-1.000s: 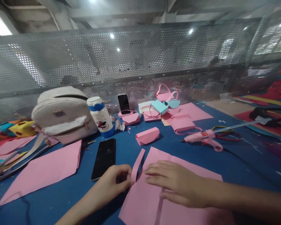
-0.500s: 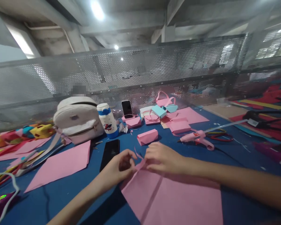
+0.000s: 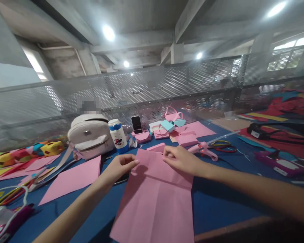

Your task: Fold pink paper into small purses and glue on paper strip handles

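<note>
A large pink paper sheet with crease lines lies in front of me, its far part raised toward my hands. My left hand pinches the upper left edge between thumb and fingers. On the far edge, to the right, my right hand has its fingers curled onto the paper. Just behind the sheet is a small folded pink paper box, partly covered. A pink glue gun rests beyond my right hand. Under my left hand, a black phone is mostly hidden.
More pink sheets lie at left, near a white backpack and a bottle. Small paper bags and an upright phone stand at the back. Scissors and a purple device are on the right.
The pink sheet has turned and stands more lengthwise to me, its far edge lifted. My hands have moved apart along that edge. The camera view has tilted up and shifted.
</note>
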Demonstrator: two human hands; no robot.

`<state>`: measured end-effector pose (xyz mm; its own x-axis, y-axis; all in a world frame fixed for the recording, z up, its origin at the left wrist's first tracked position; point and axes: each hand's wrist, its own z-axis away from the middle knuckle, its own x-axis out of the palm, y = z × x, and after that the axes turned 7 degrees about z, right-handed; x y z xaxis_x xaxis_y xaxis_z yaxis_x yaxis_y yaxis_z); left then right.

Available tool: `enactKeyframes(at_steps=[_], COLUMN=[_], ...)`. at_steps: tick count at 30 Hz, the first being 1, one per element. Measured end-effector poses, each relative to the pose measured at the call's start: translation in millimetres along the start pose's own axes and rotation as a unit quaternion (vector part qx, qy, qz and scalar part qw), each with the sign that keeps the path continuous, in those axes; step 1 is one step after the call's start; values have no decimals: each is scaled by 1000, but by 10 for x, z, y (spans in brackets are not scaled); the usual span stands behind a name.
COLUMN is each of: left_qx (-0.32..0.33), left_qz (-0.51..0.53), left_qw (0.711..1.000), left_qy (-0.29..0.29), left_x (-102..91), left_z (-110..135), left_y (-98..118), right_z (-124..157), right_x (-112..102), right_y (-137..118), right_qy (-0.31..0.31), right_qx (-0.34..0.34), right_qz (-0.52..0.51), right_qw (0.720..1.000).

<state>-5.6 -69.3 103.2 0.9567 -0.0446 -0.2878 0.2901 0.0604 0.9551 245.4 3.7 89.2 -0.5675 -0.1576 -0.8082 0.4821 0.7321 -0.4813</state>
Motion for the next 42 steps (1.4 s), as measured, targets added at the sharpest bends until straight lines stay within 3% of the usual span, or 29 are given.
enactKeyframes(at_steps=[3,6,9,11,14,17,23,29,34,42], left_qx=[54,73,65,79,118,128,123,117,123,149], left_qz=[-8,-16,-41,-73,-122,-162,-211,-222,-193,-144], left_qw=[998,997,991,979,960,952,950,959,969,973], left_qy=[8,-33,-113,-174,-224,-224,-195,-132,-93,-97], left_x=[33,57,103,159,269,363,463,629,691,661], left_z=[-24,-44,-48,-60,-110,-186,-373,-514,-515,-515], left_y=[142,274,397,449,435,307,-101,-571,-792,-826], right_z=[153,273,260,188,75,17,-40,-85,-80,-61], right_x=[-120,-310,-441,-424,-242,14,406,689,788,791], right_y=[-155,-322,-354,-274,-72,115,372,582,637,616], right_qy=[-65,-126,-38,-19,-136,-208,-232,-233,-229,-218], right_qx=[-42,-76,-71,-94,-106,-67,7,35,86,121], right_qz=[-30,-60,-38,-71,-177,-252,-345,-371,-389,-410], right_qw=[997,987,996,993,969,943,909,898,888,877])
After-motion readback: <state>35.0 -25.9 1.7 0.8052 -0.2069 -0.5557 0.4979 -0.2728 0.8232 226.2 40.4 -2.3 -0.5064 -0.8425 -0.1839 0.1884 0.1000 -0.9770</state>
